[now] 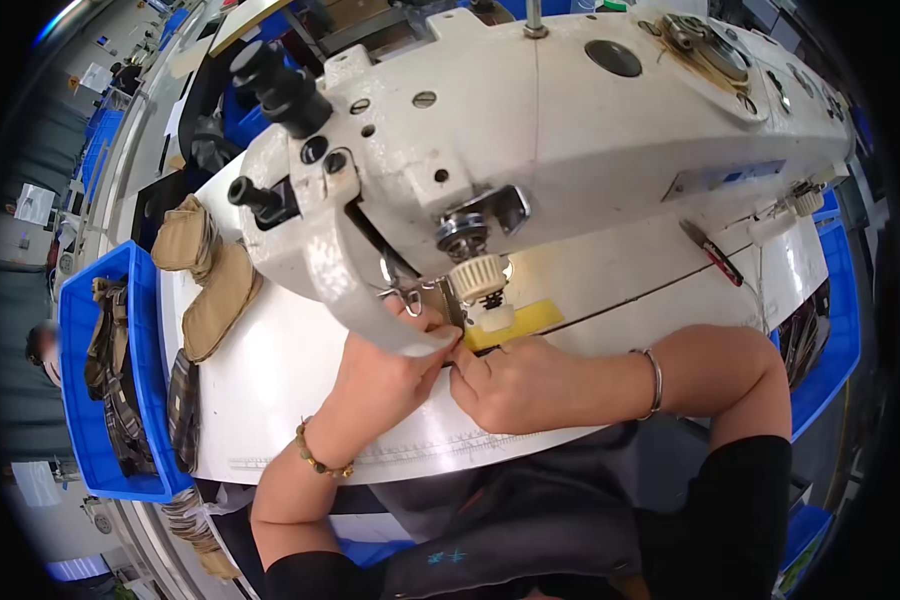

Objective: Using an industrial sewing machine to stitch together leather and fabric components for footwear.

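Cloth (454, 310), apparently, sat under the sewing machine (590, 150) head, mostly hidden; likely light, limp, best held flat at edges; left hand (390, 375) and right hand (525, 385) had fingertips bunched at it, couldn't tell pinch; apron (530, 530) embroidery (447, 557), machine plate (725, 178) too small to read.

Fabric piece (453, 304) | dark brownish | mostly hidden | pose unclear | at fingertips of both hands (518, 386)

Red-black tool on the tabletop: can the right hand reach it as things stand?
Probably yes: mostly bare tabletop lies between the right hand and the red-black tool, though the machine arm overhangs nearby.
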A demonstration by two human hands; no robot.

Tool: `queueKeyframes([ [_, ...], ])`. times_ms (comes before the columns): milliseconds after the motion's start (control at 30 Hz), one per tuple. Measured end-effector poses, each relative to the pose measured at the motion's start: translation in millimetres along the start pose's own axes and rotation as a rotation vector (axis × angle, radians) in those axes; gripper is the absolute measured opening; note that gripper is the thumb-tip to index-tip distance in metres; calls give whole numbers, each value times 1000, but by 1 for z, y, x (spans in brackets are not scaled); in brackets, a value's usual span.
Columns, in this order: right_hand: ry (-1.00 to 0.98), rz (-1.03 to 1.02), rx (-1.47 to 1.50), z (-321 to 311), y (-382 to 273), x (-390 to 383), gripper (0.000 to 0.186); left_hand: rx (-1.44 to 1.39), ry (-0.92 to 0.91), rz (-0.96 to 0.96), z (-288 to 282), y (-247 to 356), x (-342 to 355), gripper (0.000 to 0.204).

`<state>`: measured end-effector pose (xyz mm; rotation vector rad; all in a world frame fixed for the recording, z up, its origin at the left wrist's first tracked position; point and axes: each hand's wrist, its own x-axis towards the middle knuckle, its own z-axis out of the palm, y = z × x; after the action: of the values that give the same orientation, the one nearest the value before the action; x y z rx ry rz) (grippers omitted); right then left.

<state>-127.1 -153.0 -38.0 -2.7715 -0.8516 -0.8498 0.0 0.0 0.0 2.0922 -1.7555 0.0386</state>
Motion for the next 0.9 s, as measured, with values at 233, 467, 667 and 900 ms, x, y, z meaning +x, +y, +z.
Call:
queueKeyframes([
  [233,11,124,-10,5,12,6,14,33,109,22,6,-14,13,15],
  [467,-84,174,-36,-1,19,7,14,78,100,-53,11,-24,13,15],
  [667,-31,166,-7,-1,21,7,18,-92,2,-133,-13,-39,10,8],
  [900,-62,156,17,-3,21,6,35,-90,-40,-56,-7,-39,12,22],
])
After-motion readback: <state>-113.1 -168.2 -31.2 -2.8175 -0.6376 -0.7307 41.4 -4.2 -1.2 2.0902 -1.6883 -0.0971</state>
